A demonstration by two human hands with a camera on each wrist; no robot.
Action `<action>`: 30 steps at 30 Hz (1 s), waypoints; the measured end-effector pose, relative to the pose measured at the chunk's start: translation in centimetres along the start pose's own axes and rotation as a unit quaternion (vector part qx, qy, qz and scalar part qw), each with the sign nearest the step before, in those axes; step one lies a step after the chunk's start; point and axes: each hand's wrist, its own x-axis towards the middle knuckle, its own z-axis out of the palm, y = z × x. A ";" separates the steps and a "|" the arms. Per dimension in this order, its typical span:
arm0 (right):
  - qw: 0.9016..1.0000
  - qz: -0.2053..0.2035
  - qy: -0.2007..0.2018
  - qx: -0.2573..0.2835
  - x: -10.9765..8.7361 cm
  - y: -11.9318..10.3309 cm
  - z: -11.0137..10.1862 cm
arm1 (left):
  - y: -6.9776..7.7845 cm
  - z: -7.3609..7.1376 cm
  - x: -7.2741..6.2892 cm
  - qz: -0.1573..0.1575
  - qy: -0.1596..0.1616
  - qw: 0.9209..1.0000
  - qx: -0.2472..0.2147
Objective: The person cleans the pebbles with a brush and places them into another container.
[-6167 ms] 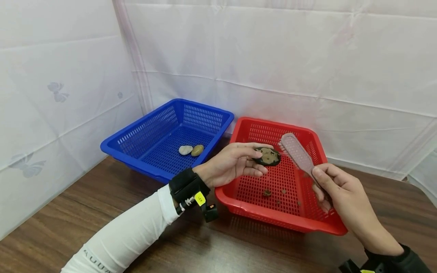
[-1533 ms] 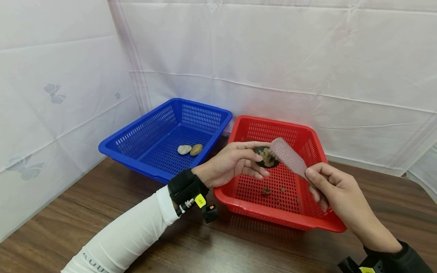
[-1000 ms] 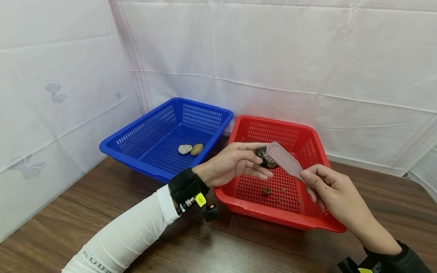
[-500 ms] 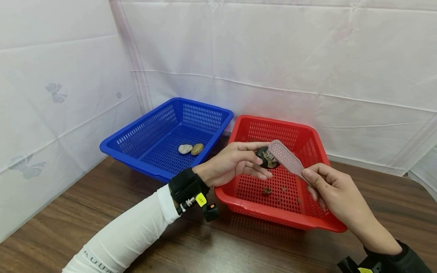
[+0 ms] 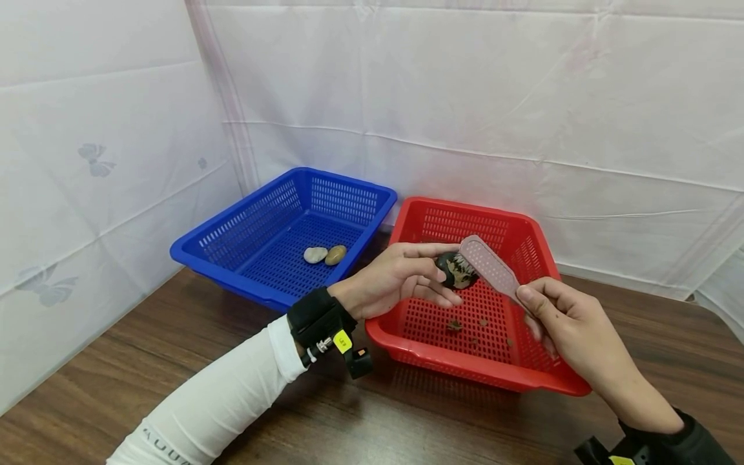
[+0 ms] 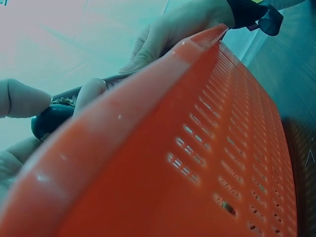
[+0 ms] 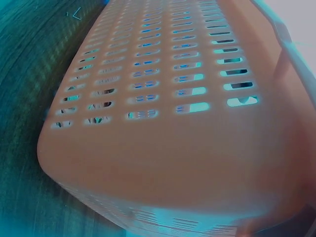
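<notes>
In the head view my left hand (image 5: 409, 274) pinches a dark, smooth stone (image 5: 445, 266) with patches of brown dirt on its face, above the red basket (image 5: 465, 371). My right hand (image 5: 572, 323) grips the handle of a pinkish brush (image 5: 491, 263), its bristles on the dirty face of the stone. The left wrist view shows the stone (image 6: 52, 118) between thumb and fingers, partly behind the basket's rim. Several brown crumbs (image 5: 454, 326) lie on the basket floor. Only the basket's outer wall (image 7: 163, 158) fills the right wrist view; the right hand is hidden there.
A blue basket (image 5: 232, 274) stands to the left, holding a white stone (image 5: 315, 255) and a tan stone (image 5: 335, 255). Both baskets sit on a brown wooden table (image 5: 372, 426). A pale cloth (image 5: 465, 97) hangs behind and at the left.
The brush has moved from beside the stone onto its face and shifted back and forth there. The stone has turned slightly in the left hand and shows less brown dirt than before.
</notes>
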 end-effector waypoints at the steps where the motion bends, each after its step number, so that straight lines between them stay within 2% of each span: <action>1: 1.000 0.002 0.001 0.004 0.0 0.1 -0.1 | 0.0 0.0 0.0 0.001 -0.002 1.000 0.002; 7: 0.998 0.010 -0.002 0.062 0.0 0.3 -0.3 | 0.0 0.1 0.0 0.007 -0.010 1.000 -0.002; 9: 0.995 0.005 -0.005 0.098 -0.1 0.5 -0.4 | 0.0 0.0 0.0 0.007 -0.011 1.000 -0.010; 12: 0.993 -0.019 -0.015 0.117 -0.4 0.6 -0.5 | 0.0 0.0 0.1 0.006 -0.015 1.000 -0.023; 16: 0.994 -0.057 -0.032 0.083 -0.6 0.7 -0.4 | 0.0 0.0 0.2 0.006 -0.025 0.999 -0.029; 19: 0.995 -0.067 -0.035 0.067 -0.7 0.7 -0.3 | 0.0 -0.1 0.1 0.007 -0.027 0.999 -0.025; 30: 0.998 -0.045 -0.015 0.035 -0.4 0.2 -0.1 | 0.1 0.1 0.1 -0.004 -0.004 1.000 -0.010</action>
